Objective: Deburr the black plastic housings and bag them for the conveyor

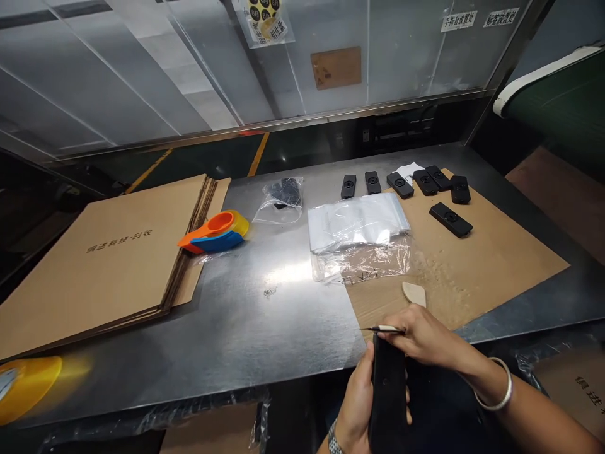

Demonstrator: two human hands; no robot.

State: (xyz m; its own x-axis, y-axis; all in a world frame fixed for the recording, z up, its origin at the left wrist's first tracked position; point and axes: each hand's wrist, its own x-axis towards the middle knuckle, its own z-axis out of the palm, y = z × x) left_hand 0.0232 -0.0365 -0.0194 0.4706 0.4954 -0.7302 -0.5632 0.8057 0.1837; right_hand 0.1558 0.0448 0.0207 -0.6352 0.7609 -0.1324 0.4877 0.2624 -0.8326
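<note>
My left hand (358, 391) is wrapped round a long black device (388, 394) at the bottom centre, over the table's front edge. My right hand (420, 334) pinches a thin pointed tool (387, 328) with a pale handle and dark tip, lying across the device's upper end. Just above that hand a beige pad (414, 294) rests on a brown cardboard sheet (501, 271). Several small black devices stand or lie toward the back, one (450, 219) lying alone on the sheet. A stack of clear plastic bags (359, 221) is left of them.
Flat cardboard (118, 246) is stacked at the left, with an orange and blue tape dispenser (217, 232) at its edge. A bagged black item (286, 194) lies at the back of the metal table (265, 334). A yellow tape roll (35, 384) sits bottom left.
</note>
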